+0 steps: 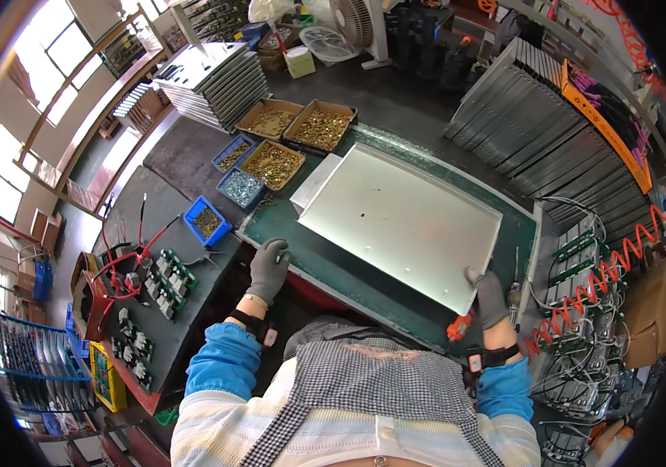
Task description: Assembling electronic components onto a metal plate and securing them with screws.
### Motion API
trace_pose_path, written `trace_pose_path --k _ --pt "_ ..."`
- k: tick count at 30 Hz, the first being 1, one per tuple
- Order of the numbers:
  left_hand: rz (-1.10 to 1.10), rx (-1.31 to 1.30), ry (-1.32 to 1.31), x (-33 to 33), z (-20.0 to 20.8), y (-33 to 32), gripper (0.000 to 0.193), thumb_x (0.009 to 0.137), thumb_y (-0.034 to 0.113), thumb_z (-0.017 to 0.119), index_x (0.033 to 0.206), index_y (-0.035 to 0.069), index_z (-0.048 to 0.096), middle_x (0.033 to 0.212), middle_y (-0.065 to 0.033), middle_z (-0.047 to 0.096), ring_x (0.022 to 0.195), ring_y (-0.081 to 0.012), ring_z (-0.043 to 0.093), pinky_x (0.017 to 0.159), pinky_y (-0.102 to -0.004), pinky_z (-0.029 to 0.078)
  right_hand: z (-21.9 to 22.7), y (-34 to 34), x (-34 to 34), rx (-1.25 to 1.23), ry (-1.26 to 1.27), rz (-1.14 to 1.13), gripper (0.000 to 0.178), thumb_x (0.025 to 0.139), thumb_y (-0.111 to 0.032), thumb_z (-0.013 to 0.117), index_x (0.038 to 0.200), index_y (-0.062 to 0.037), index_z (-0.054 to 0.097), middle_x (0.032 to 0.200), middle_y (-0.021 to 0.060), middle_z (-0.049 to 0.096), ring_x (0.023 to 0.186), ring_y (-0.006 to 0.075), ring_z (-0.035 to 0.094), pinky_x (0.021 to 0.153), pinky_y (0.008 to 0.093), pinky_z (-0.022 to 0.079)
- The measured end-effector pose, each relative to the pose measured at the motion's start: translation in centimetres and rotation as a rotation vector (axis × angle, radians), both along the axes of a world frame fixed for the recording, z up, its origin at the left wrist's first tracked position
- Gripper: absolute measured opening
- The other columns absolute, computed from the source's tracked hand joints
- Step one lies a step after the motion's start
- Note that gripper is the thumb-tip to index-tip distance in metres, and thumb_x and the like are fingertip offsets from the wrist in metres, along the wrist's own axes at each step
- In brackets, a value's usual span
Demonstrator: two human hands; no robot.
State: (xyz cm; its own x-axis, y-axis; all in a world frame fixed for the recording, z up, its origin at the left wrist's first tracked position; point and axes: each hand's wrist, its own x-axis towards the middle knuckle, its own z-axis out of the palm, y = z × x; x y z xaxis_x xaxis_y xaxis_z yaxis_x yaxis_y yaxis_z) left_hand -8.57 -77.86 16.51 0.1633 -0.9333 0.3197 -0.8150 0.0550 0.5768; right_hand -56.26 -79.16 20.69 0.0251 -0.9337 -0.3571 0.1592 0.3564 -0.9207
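A large pale metal panel (pixel 403 226) with raised edges and small holes lies aslant over a green-topped workbench (pixel 333 272). My right hand (pixel 491 300), in a grey glove, grips its near right corner with the thumb on the top face. Beside that hand, an orange-red tool (pixel 459 328) sits at the bench's front edge, and a screwdriver-like driver (pixel 513 300) stands to its right. My left hand (pixel 270 272), also gloved, is apart from the panel by the bench's front left corner. Its fingers are curled in, hiding whatever they may hold.
Blue bins (pixel 207 222) and cardboard trays (pixel 319 127) of small metal fasteners stand at the far left. Circuit boards (pixel 168 284) and red cables lie on the left table. Stacked metal panels (pixel 212 82) rise behind; a red coiled hose (pixel 582 292) hangs right.
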Motion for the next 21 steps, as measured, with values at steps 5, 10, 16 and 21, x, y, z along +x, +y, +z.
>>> trace_pose_path --k 5,10,16,21 --pt "-0.156 0.148 0.166 2.2 -2.3 -2.3 0.018 0.085 0.012 0.069 0.102 0.005 0.068 0.103 -0.0118 0.068 0.093 -0.0308 0.067 0.082 -0.0357 0.053 0.9 -0.1 -0.9 -0.217 0.542 0.051 0.033 0.098 -0.025 0.061 0.112 0.0043 0.063 0.098 0.0097 0.069 0.089 0.0141 0.06 0.081 0.0298 0.049" --pt "-0.245 0.433 0.361 3.6 -2.5 -4.9 0.02 0.088 0.008 0.065 0.108 0.002 0.067 0.099 -0.0122 0.066 0.089 -0.0204 0.066 0.081 -0.0313 0.052 1.4 0.9 -1.5 -0.177 0.765 -0.008 0.042 0.099 -0.03 0.06 0.119 0.0066 0.06 0.106 0.0141 0.069 0.1 0.0189 0.062 0.091 0.0312 0.047" --pt "-0.374 0.406 0.249 5.5 -2.6 -6.2 0.022 0.088 0.013 0.065 0.106 0.002 0.068 0.097 -0.0138 0.068 0.09 -0.0246 0.066 0.082 -0.0363 0.052 -0.2 2.5 -2.2 -0.157 0.822 -0.2 0.048 0.093 -0.022 0.065 0.132 0.0044 0.054 0.12 0.0169 0.065 0.111 0.0233 0.06 0.096 0.0341 0.046" --pt "-0.522 0.532 0.051 8.2 -1.6 -8.0 0.027 0.085 0.024 0.063 0.105 0.006 0.068 0.1 -0.0178 0.068 0.097 -0.0372 0.065 0.087 -0.0457 0.051 0.1 3.1 -4.3 -0.275 1.019 -0.348 0.048 0.096 -0.024 0.061 0.133 0.0051 0.051 0.131 0.0168 0.06 0.122 0.0271 0.054 0.105 0.0402 0.04"
